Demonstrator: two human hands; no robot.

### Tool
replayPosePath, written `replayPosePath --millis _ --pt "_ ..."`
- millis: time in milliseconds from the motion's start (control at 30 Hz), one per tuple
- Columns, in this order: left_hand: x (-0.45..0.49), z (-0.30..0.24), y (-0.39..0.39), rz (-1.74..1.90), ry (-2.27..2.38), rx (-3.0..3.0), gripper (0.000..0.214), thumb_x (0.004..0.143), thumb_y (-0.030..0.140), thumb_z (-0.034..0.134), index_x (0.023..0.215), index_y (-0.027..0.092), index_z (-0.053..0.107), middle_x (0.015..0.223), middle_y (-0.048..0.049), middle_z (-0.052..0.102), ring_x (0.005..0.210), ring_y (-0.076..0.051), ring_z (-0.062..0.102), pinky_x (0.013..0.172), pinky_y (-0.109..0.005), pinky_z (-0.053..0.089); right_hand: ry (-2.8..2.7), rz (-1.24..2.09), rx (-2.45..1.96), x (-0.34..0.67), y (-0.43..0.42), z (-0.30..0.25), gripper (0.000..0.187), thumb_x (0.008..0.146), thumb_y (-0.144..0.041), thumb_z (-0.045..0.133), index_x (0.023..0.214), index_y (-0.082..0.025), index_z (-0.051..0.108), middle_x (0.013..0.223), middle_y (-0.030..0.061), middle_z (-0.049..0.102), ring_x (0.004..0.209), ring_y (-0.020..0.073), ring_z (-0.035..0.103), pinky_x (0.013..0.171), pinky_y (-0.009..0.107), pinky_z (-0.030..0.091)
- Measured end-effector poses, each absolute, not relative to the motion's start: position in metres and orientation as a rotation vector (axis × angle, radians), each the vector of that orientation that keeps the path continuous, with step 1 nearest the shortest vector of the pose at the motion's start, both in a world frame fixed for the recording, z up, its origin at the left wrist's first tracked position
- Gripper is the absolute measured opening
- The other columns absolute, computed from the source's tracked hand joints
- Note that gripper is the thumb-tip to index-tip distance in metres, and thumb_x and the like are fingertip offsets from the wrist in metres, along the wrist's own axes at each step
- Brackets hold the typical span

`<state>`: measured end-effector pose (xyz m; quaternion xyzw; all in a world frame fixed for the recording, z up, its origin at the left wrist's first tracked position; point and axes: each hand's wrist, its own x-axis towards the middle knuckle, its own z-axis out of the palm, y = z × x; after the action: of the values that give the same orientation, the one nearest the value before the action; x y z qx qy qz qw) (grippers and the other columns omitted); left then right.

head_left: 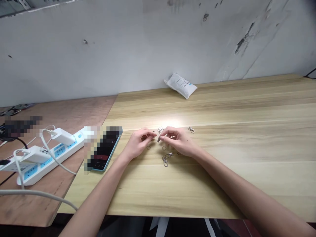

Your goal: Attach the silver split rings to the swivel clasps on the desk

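Since the view runs from a plywood bench [56, 115] across to a pale wood table [222, 187], the far left shows a white power strip [50, 161] lying on the bench, with two chargers [63, 136] plugged in and white cables trailing from them. A phone [105, 149], its screen partly blurred out, lies on the table just beside the left hand [139, 143]. That hand's fingers curl inward, with thumb and forefinger drawn together at their tips near the middle of the table. The right hand [177, 141] mirrors it, its fingertips [161, 137] closed up and almost meeting those of the left. Something small and metallic glints where they meet, but the fingers hide it, so I cannot tell whether either hand is clamped on a piece. Small metal rings [148, 147] and swivel clasps [165, 161] lie loosely scattered around and just below the hands, with one more clasp [191, 129] off to the right. A white packet [181, 85] leans against the wall behind the table.

With parts this small, a steady hold probably comes from working right at the fingertips, with the wrists low and the hands close together. Keeping the loose pieces spread apart should make each one easier to pick out.
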<state>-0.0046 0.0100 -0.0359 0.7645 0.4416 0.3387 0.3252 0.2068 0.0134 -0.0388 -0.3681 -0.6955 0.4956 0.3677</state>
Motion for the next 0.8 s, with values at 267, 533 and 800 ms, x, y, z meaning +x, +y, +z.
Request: replayPosePath --millis 267,533,800 --pt "0.0014 -0.0368 0.0090 1.069 1.278 1.754 0.014 0.081 0.030 0.069 0.087 0.018 0.067 0.087 -0.0033 0.071 0.078 -0.015 0.067 0.072 -0.026 0.054 -1.619 1.449 -0.859 0.2022 0.0094 -0.0368 0.020 0.084 -0.037 0.065 0.083 -0.018 0.069 0.105 0.0078 0.067 0.083 0.0171 0.067 0.063 0.028 0.056" --pt "0.0030 -0.0352 0.0092 1.105 1.339 1.781 0.012 0.081 0.030 0.068 0.087 0.019 0.071 0.089 -0.0039 0.074 0.082 -0.017 0.069 0.078 -0.029 0.055 -1.581 1.446 -0.785 0.2019 0.0079 -0.0356 0.018 0.085 -0.035 0.065 0.081 -0.019 0.069 0.117 0.0089 0.065 0.098 0.0197 0.064 0.074 0.032 0.057" --pt "0.0009 -0.0396 0.0127 1.114 1.393 1.698 0.019 0.079 0.034 0.071 0.085 0.016 0.070 0.085 -0.0049 0.074 0.074 -0.016 0.068 0.070 -0.026 0.054 -1.602 1.463 -0.771 0.1966 0.0043 -0.0347 0.016 0.086 -0.033 0.063 0.081 -0.020 0.070 0.122 0.0087 0.064 0.105 0.0210 0.062 0.082 0.035 0.054"
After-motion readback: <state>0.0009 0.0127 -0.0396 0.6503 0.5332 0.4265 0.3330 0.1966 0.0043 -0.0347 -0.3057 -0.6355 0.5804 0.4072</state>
